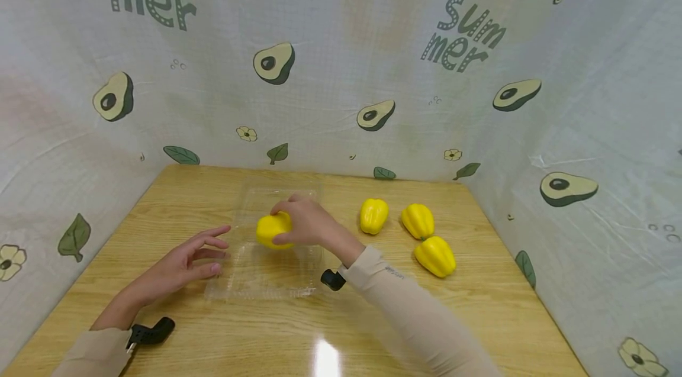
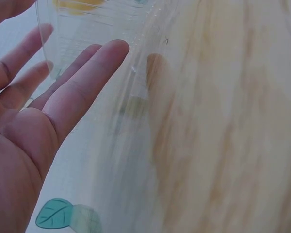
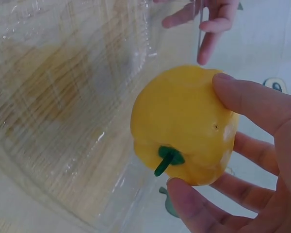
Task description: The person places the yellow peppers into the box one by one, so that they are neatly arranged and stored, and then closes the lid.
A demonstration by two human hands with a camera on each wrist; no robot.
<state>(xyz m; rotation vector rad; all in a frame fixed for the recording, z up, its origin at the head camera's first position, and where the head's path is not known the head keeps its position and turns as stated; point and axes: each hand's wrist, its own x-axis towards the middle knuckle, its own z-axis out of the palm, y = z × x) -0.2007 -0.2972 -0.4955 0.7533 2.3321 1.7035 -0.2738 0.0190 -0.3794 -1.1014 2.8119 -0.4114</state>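
Observation:
My right hand grips a yellow bell pepper over the clear plastic container. In the right wrist view, thumb and fingertips curl round the sides of this pepper, and its green stem shows. My left hand is at the container's left side, fingers spread and holding nothing. The left wrist view shows the left hand palm side, its fingertips right by the transparent wall.
Right of the container lie three more yellow peppers: one alone, and a pair, the rear one close to the front one. They rest on a wooden table. A printed cloth surrounds its back and sides.

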